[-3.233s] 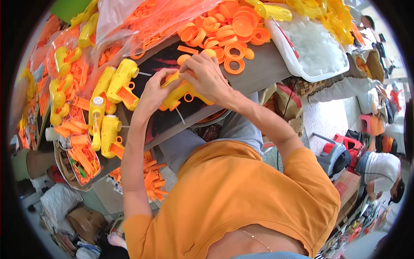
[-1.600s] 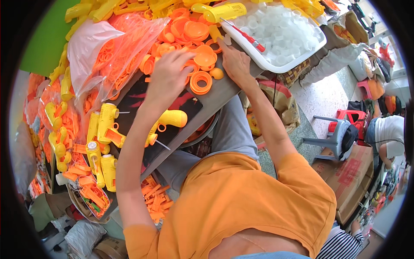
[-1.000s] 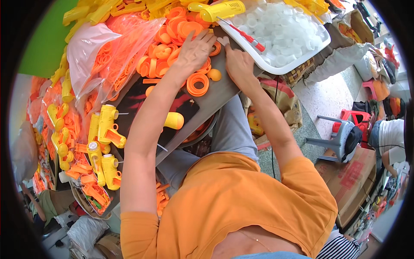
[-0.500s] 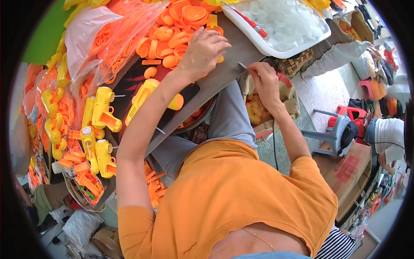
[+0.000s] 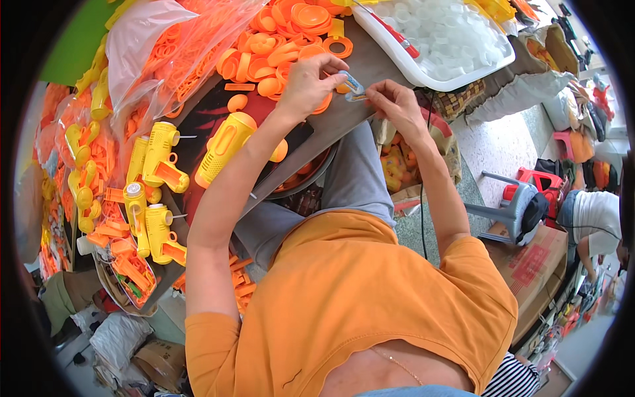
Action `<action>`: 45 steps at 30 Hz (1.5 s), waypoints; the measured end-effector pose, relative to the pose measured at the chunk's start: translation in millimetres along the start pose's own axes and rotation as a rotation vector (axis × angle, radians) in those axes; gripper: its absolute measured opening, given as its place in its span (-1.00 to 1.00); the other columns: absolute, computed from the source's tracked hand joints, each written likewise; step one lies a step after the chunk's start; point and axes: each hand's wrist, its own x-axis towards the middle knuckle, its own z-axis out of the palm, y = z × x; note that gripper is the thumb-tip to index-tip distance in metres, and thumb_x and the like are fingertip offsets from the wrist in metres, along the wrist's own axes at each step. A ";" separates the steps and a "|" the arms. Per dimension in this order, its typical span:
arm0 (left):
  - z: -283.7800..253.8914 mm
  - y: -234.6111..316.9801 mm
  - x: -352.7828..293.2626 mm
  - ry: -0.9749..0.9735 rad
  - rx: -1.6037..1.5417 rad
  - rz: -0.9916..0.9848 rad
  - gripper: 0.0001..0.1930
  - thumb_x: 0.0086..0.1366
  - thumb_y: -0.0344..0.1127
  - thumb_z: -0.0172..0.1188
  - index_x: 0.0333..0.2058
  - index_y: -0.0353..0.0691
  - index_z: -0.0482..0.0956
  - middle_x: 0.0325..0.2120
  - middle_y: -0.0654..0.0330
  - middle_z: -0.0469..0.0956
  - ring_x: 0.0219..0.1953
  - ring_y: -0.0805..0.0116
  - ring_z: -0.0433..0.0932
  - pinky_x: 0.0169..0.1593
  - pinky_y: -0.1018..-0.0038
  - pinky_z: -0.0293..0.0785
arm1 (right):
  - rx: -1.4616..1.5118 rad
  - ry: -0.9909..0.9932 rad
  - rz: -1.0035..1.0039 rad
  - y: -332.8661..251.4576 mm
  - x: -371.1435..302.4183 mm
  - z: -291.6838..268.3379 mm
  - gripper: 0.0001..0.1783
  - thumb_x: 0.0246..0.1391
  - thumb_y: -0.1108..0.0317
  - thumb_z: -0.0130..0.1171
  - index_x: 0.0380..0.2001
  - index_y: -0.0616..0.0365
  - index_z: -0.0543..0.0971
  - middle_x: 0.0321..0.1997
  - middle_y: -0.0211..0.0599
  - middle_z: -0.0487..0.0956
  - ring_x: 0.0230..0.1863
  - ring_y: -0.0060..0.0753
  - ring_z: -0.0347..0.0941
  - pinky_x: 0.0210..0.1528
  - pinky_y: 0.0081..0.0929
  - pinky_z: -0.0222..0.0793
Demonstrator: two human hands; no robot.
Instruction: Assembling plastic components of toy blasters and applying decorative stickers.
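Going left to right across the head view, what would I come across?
Yellow housings with orange handles, a bigger-looking yellow slotted housing, the left hand, a small bluish piece, the right hand, a grey plastic stool, a person in a white top.

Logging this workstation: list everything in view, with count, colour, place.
table: one, grey, upper half
blue piece: one, small, pale blue, above table's near edge
yellow toy bodies: at least five, yellow, table's left and centre
orange caps and rings: many, orange, table's far side
plastic bag: at least one, clear, upper left
tray: one, white, table's right
translucent caps: many, whitish, in tray
red-handled tool: one, tray's left rim
stools: at least two, grey and red, right
cardboard box: one, brown, lower right
other people: at least two, white and striped tops, right
left hand: one, bare, holding blue piece
right hand: one, bare, holding blue piece
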 end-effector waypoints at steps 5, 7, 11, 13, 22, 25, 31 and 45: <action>-19.8 21.6 -17.9 0.092 -0.181 -0.150 -0.81 0.20 -0.42 0.24 -0.20 -0.34 0.58 -0.42 0.24 0.60 -0.44 0.59 0.53 -0.40 0.66 0.46 | -0.700 0.510 -0.566 -1.7 3.6 14.8 -0.71 0.09 0.33 0.20 -0.13 0.20 0.53 -0.35 -0.27 0.56 -0.53 -0.49 0.40 -0.37 -0.52 0.37; -23.4 24.6 -26.2 0.135 -0.272 -0.204 -0.79 0.21 -0.42 0.25 -0.18 -0.32 0.58 -0.41 0.25 0.59 -0.44 0.60 0.52 -0.43 0.68 0.43 | -0.584 0.439 -0.533 -10.9 -1.2 26.3 -0.73 0.13 0.30 0.20 -0.16 0.23 0.54 -0.45 -0.38 0.52 -0.54 -0.59 0.35 -0.43 -0.58 0.30; -36.3 28.3 -47.3 0.184 -0.252 -0.245 -0.79 0.21 -0.42 0.25 -0.17 -0.30 0.58 -0.41 0.28 0.59 -0.46 0.65 0.48 -0.48 0.71 0.37 | -0.054 0.082 -0.250 -19.4 0.0 51.7 -0.77 0.17 0.24 0.19 -0.26 0.20 0.55 -0.56 -0.66 0.35 -0.54 -0.82 0.19 -0.53 -0.76 0.03; -42.6 32.3 -60.2 0.229 -0.284 -0.250 -0.76 0.22 -0.40 0.24 -0.13 -0.29 0.56 -0.43 0.33 0.56 -0.57 0.72 0.34 -0.51 0.76 0.26 | 0.115 0.030 -0.188 -24.4 2.2 62.7 -0.78 0.15 0.25 0.21 -0.29 0.21 0.54 -0.58 -0.68 0.34 -0.56 -0.82 0.16 -0.53 -0.76 0.02; -94.6 37.3 -153.2 0.613 0.443 -0.060 -0.65 0.06 -0.39 0.34 -0.13 -0.22 0.55 -0.25 0.18 0.55 -0.23 0.31 0.51 -0.19 0.39 0.43 | -0.020 -0.187 -0.245 -47.4 12.9 118.0 -0.76 0.16 0.22 0.18 -0.41 0.21 0.55 -0.15 -0.44 0.37 -0.38 -0.78 0.23 -0.36 -0.74 0.16; -99.3 17.9 -183.9 0.604 0.655 -0.066 -0.63 0.03 -0.35 0.37 -0.14 -0.19 0.56 -0.27 0.19 0.54 -0.20 0.23 0.48 -0.11 0.35 0.40 | -0.121 -0.315 -0.247 -49.8 28.4 116.2 -0.75 0.16 0.21 0.18 -0.39 0.20 0.56 -0.07 -0.43 0.40 -0.36 -0.77 0.25 -0.30 -0.74 0.18; -97.0 -2.5 -180.9 0.615 0.751 -0.016 -0.70 0.02 -0.23 0.38 -0.25 -0.11 0.56 -0.29 0.31 0.53 -0.20 0.29 0.46 -0.08 0.35 0.27 | -0.243 -0.509 -0.052 -71.8 51.2 118.8 -0.71 0.12 0.15 0.21 -0.32 0.19 0.58 -0.04 -0.46 0.42 -0.40 -0.80 0.25 -0.30 -0.73 0.15; -92.4 -2.7 -176.6 0.675 0.710 0.044 -0.76 0.01 -0.28 0.38 -0.32 -0.12 0.57 -0.31 0.34 0.54 -0.22 0.33 0.48 -0.08 0.39 0.25 | -0.420 -0.640 -0.098 -77.5 71.5 133.3 -0.68 0.11 0.13 0.24 -0.31 0.20 0.57 -0.24 -0.56 0.42 -0.36 -0.78 0.23 -0.33 -0.72 0.14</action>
